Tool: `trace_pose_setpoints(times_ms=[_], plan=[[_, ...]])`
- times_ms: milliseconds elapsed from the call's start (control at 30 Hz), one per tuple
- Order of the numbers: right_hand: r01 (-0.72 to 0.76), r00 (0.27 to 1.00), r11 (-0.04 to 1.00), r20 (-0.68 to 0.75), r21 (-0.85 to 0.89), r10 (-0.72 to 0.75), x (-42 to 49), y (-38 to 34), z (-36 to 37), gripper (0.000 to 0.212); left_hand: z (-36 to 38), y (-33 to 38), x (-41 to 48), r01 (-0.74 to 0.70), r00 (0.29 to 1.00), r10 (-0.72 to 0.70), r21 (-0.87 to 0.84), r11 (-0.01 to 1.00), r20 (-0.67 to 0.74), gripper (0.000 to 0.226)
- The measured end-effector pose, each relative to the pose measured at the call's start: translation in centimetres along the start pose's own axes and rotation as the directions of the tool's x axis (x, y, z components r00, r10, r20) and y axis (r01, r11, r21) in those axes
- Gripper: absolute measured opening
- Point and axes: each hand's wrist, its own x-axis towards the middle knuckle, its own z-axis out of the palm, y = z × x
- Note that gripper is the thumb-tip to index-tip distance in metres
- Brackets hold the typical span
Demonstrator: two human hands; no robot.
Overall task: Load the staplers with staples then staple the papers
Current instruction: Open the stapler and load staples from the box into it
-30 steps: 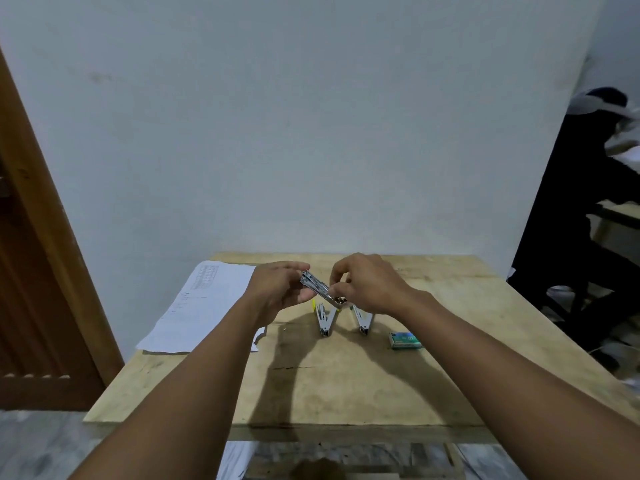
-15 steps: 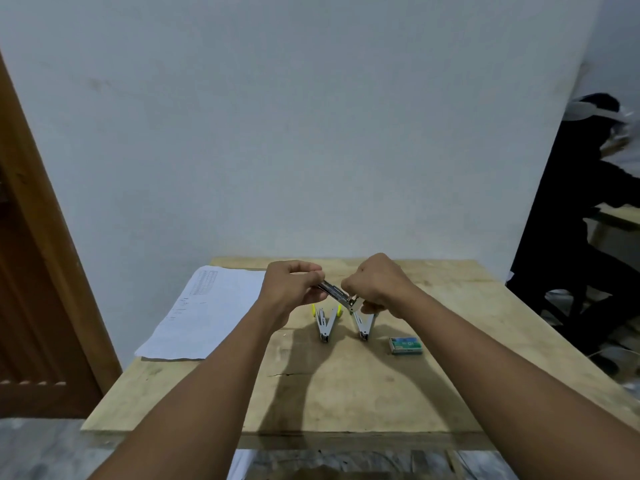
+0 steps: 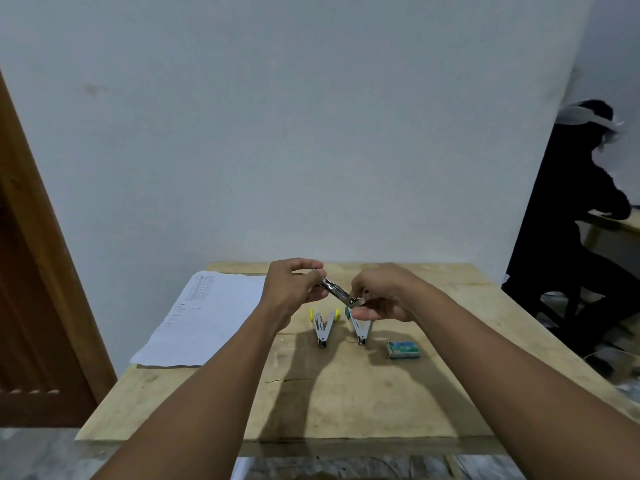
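Above the wooden table (image 3: 346, 403) I hold a small metal stapler (image 3: 335, 292) slanting down to the right. My left hand (image 3: 292, 289) grips its upper end. My right hand (image 3: 381, 294) pinches its lower end with curled fingers. Under my hands lie two more staplers, spread open in a V: one with yellow ends (image 3: 323, 327), one with a green end (image 3: 360, 329), partly hidden by my right hand. A green staple box (image 3: 402, 349) lies to their right. A stack of white papers (image 3: 204, 317) covers the table's left part.
A white wall stands right behind the table. A brown wooden door (image 3: 31, 306) is at the left. At the far right, a person in dark clothes (image 3: 575, 216) sits at another table.
My hands and the held stapler have shifted slightly; my left hand has slid toward the stapler's upper end. The objects on the table have not moved.
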Motion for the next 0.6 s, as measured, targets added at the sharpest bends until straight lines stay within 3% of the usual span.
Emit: trace_pose_setpoints(times_ms=[200,400,600], plan=[[0.016,0.997,0.998,0.075,0.066,-0.021,0.0,-0.3,-0.6,0.006,-0.3,-0.5,0.2,0.006,1.0,-0.006,-0.081,0.997,-0.009,0.009],[0.131,0.972,0.991,0.198,-0.012,-0.126,-0.7,-0.4,-1.2,0.015,-0.5,-0.6,0.3,0.091,0.996,-0.089,-0.212,0.973,0.019,0.007],[0.16,0.97,0.987,0.19,-0.026,-0.153,-1.0,-0.3,-1.4,0.012,-0.6,-0.7,0.5,0.137,0.99,-0.126,-0.246,0.96,0.058,0.015]])
